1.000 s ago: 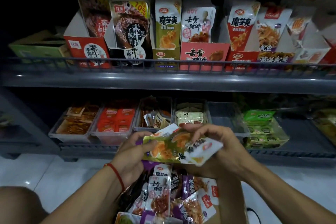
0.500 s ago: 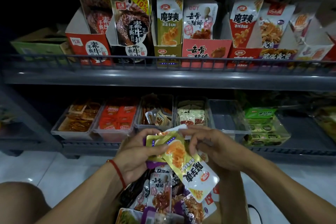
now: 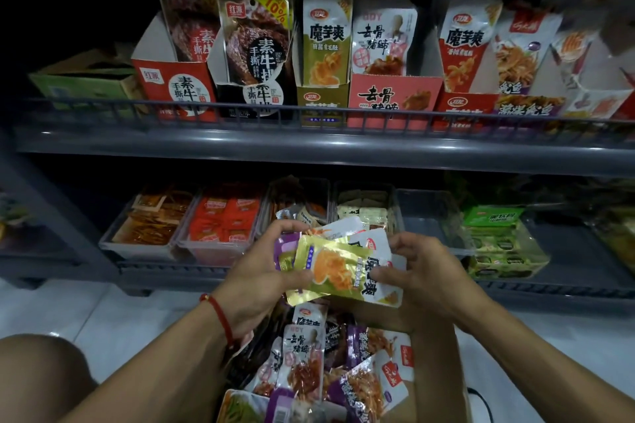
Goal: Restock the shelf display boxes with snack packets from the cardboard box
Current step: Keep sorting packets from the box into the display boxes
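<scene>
Sorting packets (image 3: 338, 264) over box (image 3: 436, 371) | left hand (image 3: 261, 271) gripping stack's left edge, right hand (image 3: 422, 271) pinching right edge | squaring olive ones first is helping them slot upright into olive display box (image 3: 323, 101), upper shelf's front edge.

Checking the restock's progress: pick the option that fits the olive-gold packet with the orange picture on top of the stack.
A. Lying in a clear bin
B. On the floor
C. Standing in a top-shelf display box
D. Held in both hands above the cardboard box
D: the left hand and right hand hold the olive-gold packet atop a stack of packets, above the cardboard box.
</scene>
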